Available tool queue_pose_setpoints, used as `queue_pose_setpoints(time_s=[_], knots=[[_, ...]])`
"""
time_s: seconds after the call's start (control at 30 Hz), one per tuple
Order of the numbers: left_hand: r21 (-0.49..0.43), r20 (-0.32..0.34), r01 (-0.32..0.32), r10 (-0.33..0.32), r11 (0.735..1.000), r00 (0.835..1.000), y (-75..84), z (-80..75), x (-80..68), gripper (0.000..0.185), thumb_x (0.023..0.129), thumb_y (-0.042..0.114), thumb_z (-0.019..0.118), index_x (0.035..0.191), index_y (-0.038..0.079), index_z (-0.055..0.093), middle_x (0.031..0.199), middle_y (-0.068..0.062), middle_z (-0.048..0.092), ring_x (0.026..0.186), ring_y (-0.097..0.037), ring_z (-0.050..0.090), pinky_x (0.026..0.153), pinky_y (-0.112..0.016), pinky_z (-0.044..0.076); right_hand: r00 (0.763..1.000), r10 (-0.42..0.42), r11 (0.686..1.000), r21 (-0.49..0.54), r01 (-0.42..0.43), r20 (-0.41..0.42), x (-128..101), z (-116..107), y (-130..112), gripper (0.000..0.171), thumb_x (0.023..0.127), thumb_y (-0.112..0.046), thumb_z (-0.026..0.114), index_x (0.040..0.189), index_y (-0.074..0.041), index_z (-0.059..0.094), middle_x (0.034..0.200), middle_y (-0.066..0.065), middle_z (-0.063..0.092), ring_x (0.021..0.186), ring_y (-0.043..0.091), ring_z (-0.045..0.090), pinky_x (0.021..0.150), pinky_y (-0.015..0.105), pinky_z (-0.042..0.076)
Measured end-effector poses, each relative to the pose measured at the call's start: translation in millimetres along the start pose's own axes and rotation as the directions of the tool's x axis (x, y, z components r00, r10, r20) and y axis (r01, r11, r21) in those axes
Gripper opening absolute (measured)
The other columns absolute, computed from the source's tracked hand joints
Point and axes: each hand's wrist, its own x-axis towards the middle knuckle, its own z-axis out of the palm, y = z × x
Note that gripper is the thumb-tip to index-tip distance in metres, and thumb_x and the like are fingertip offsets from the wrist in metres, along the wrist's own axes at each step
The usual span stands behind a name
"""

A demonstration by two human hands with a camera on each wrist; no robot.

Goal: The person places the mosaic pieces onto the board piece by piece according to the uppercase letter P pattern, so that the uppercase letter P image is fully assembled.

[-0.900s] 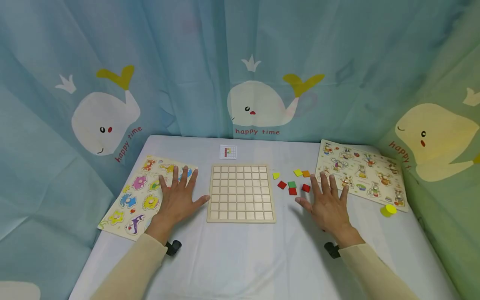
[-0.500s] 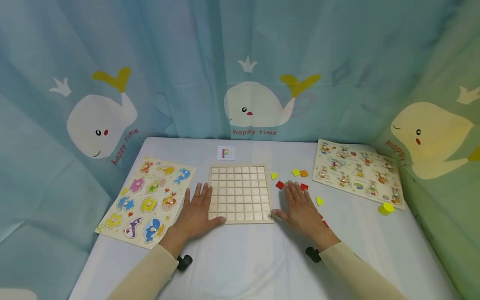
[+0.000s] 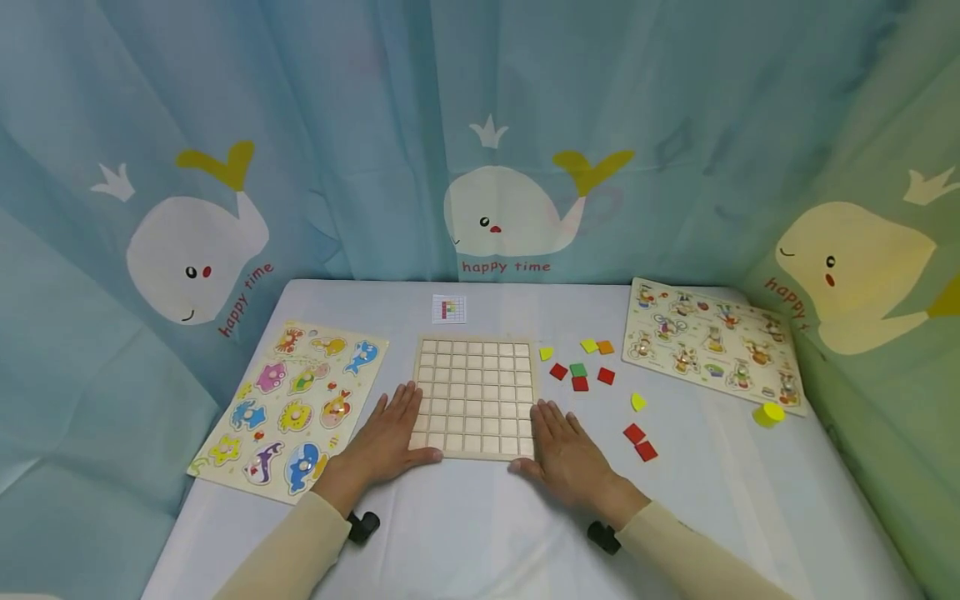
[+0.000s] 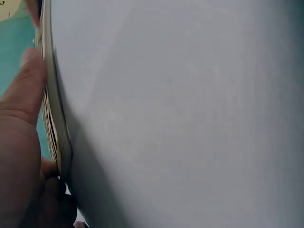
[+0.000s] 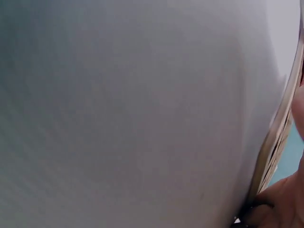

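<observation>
A square wooden grid board (image 3: 477, 398) lies flat in the middle of the table. My left hand (image 3: 384, 437) rests along its left edge, fingers straight and together, with the thumb at the front edge. Along the right edge lies my right hand (image 3: 567, 457), also straight-fingered, its thumb near the front right corner. In the left wrist view the board's edge (image 4: 56, 109) runs beside my thumb (image 4: 26, 88). The right wrist view shows the board's edge (image 5: 273, 142) against part of my right hand (image 5: 285, 202).
Loose tiles lie right of the board, among them a green tile (image 3: 577, 369), an orange tile (image 3: 605, 347) and several red ones (image 3: 634, 433). A small pattern card (image 3: 449, 309) lies behind the board. Picture puzzles flank it, sea animals (image 3: 273, 417) left, another (image 3: 712, 340) right, near a yellow cylinder (image 3: 768, 415).
Both hands have moved inward from either side to the board's edges. The right hand has also come nearer, uncovering red tiles and a yellow piece. The board has shifted slightly toward the front.
</observation>
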Motion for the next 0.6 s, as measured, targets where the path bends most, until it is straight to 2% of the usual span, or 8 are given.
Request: queue_pose_setpoints(time_s=[0.17, 0.37, 0.6], knots=[[-0.018, -0.005, -0.018, 0.018, 1.0, 1.0, 2.8, 1.9, -4.1, 0.109, 0.082, 0.074, 0.054, 0.156, 0.003, 0.015, 0.165, -0.012, 0.01, 0.153, -0.026, 0.007, 0.126, -0.046, 0.009, 0.999, -0.009, 1.0, -0.026, 0.009, -0.031, -12, -2, -4, 0.09, 0.092, -0.061, 0.052, 0.15, 0.004, 0.029, 0.158, 0.022, 0.028, 0.148, 0.038, 0.024, 0.119, 0.058, 0.024], [-0.045, -0.022, -0.028, 0.028, 0.999, 0.999, 5.1, 4.2, -3.6, 0.11, 0.081, 0.074, 0.055, 0.156, 0.002, 0.016, 0.164, -0.013, 0.012, 0.153, -0.027, 0.008, 0.125, -0.048, 0.01, 0.997, -0.016, 0.998, -0.054, 0.011, -0.08, -14, -2, -1, 0.086, 0.092, -0.056, 0.056, 0.15, 0.004, 0.032, 0.157, 0.021, 0.032, 0.147, 0.038, 0.027, 0.118, 0.058, 0.025], [-0.041, 0.056, -0.002, 0.005, 0.999, 0.998, -8.8, -10.5, -0.9, 0.119, 0.073, 0.073, 0.066, 0.157, 0.009, 0.011, 0.166, -0.006, 0.008, 0.153, -0.022, 0.004, 0.126, -0.044, 0.008, 0.997, -0.018, 0.999, -0.05, 0.014, -0.08, -12, 0, -1, 0.085, 0.092, -0.057, 0.054, 0.15, 0.003, 0.033, 0.157, 0.02, 0.032, 0.146, 0.038, 0.028, 0.118, 0.059, 0.024]])
